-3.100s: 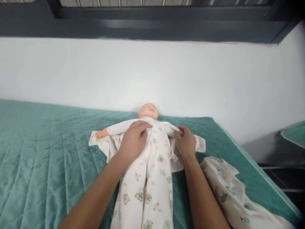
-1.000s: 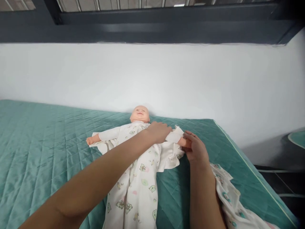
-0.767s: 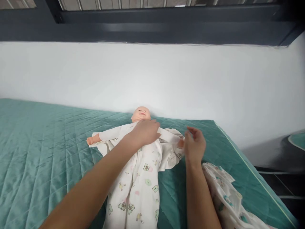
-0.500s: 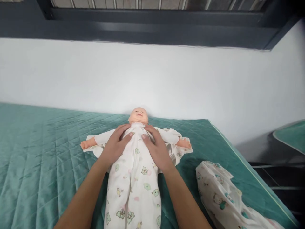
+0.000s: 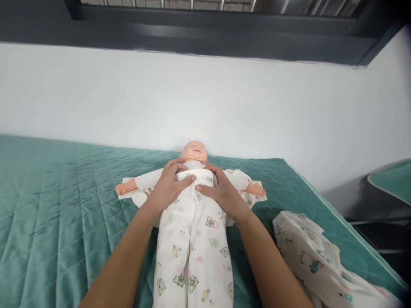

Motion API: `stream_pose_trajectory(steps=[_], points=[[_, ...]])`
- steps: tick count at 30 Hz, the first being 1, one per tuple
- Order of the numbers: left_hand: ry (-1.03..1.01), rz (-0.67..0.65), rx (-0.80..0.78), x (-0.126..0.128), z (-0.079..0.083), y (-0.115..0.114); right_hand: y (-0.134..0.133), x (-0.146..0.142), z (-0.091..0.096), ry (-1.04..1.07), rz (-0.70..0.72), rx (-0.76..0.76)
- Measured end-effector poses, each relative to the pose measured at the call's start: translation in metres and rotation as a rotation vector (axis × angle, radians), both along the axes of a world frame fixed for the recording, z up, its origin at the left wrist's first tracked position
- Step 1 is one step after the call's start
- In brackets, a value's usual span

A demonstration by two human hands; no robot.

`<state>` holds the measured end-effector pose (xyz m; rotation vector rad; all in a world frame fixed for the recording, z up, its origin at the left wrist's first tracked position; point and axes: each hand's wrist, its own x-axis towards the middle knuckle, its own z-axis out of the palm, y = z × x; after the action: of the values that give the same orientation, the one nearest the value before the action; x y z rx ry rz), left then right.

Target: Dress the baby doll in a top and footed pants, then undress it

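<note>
The quilt (image 5: 64,222) lay under the doll (image 5: 194,152), which was face-up. The garment (image 5: 207,239) covered the doll's front up to the chest; a cloth (image 5: 308,252) lay beside it. The left hand (image 5: 169,184) and right hand (image 5: 224,190) rested at its chest; whether either gripped the garment could not be determined. Uneven tugging could have skewed the garment.

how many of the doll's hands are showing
2. One doll hand is at picture left; the other doll hand is at picture right, on the same side as the crumpled printed cloth. Neither is fully hidden.
</note>
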<state>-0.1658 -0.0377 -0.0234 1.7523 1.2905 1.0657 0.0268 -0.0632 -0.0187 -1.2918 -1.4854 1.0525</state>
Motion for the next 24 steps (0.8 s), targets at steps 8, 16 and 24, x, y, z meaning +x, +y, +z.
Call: stream_pose_trajectory(steps=[8, 16, 24], points=[[0.297, -0.075, 0.477, 0.0022, 0.0034, -0.0035, -0.0027, -0.0030, -0.0039, -0.170, -0.008, 0.277], [0.347, -0.008, 0.498, 0.0014, -0.0021, -0.0039, -0.0069, -0.0016, -0.0050, -0.292, -0.013, 0.313], [0.413, 0.008, 0.492, 0.0028, -0.0034, -0.0025, -0.0059, -0.0014, -0.0070, -0.400, -0.019, 0.405]])
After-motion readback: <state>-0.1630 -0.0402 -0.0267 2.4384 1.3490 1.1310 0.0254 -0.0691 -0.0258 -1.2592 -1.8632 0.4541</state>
